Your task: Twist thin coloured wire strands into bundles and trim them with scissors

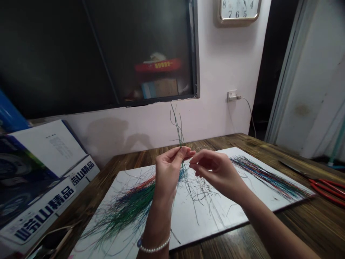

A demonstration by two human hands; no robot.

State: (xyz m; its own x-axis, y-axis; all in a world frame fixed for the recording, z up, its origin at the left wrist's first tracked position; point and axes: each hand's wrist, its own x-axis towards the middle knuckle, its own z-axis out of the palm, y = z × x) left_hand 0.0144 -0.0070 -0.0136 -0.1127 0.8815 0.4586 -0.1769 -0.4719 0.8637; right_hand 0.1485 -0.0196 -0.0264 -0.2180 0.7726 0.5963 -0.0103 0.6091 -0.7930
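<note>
A thin bunch of green wires (178,124) stands upright in my left hand (169,163), pinched between thumb and fingers, with loose ends hanging below it. Beside it my right hand (218,169) has thumb and forefinger brought together at the tips; whatever lies between them is too small to make out. Both hands are above a white board (215,212). A big tangled pile of green, blue and red wires (134,201) spreads over the board's left part. Straighter coloured wires (269,176) lie along its right side, and scattered wire bits (201,190) lie under my hands.
Red-handled scissors (327,189) rest on the wooden table (258,230) at the right. Printed boxes (48,180) stand at the left, near a phone-like dark object (51,241). Behind are a dark window (107,54), a wall clock (238,10) and a plugged-in charger (233,96).
</note>
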